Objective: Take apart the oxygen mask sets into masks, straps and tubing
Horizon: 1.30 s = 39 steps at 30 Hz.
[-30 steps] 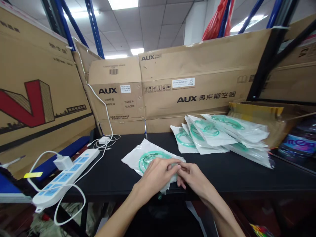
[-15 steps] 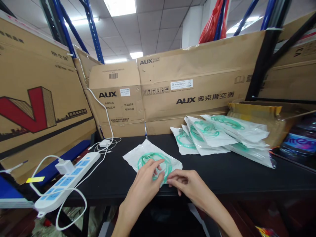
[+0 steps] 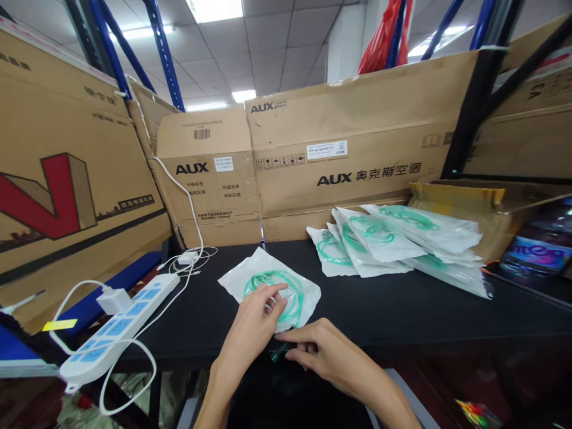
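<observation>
A white-backed, clear-fronted pouch (image 3: 232, 280) with coiled green tubing (image 3: 297, 293) inside lies on the black table, its near corner at the front edge. My left hand (image 3: 257, 316) rests over the pouch's left side, fingers curled and thumb close to them, gripping the film. At the near corner is my right hand (image 3: 317, 351), its index finger and thumb bent around a small green tube end (image 3: 279, 353) that shows below the table edge. What exactly its fingertips pinch is partly hidden.
Several similar pouches (image 3: 379, 238) are piled at the back right, beside an open carton (image 3: 460, 205) and a large labelled bottle (image 3: 536, 253). A white power strip (image 3: 120, 328) with loose cables lies left. Cardboard panels (image 3: 366, 143) wall the table's back.
My right hand has moved left and down from the pouch's right side to its near corner. A green tube end now shows there. My left hand and the pouch have shifted slightly left.
</observation>
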Each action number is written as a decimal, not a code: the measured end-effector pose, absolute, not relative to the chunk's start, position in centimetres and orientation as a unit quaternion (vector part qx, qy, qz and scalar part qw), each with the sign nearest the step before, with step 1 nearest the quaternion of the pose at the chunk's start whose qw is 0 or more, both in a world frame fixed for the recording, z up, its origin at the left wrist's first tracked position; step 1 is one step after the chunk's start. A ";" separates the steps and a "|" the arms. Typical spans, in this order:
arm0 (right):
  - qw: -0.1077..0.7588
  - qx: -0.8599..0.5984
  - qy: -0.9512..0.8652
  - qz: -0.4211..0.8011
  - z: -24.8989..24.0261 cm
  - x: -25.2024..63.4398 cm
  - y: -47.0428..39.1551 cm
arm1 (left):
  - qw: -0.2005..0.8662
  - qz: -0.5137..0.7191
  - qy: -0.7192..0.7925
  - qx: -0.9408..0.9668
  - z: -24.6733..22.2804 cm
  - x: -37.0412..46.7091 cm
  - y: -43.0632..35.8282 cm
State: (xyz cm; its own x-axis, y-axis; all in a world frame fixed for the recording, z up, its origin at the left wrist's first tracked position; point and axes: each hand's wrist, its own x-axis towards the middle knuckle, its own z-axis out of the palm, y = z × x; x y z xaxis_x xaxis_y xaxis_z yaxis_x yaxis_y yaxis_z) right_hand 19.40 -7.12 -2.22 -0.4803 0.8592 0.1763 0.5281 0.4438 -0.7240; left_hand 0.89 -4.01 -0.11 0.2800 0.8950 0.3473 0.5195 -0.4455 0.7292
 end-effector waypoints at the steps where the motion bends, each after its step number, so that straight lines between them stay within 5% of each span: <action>1: 0.265 -0.442 -0.806 0.292 -2.3 19.4 -7.2 | 0.248 0.378 0.464 0.762 -0.1 0.8 -4.0; 39: 0.398 -0.536 -0.742 0.061 -4.3 18.8 -5.0 | 0.189 0.371 0.415 0.809 -0.6 3.8 -5.1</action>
State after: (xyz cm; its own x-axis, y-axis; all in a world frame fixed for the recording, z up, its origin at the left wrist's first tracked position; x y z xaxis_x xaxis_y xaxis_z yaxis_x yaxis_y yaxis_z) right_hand 18.77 -5.01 -4.32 -0.1092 0.8438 0.5254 0.7472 0.4182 -0.5165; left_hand 3.85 -5.12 -0.61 0.3811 0.8118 0.4425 0.5309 -0.5840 0.6141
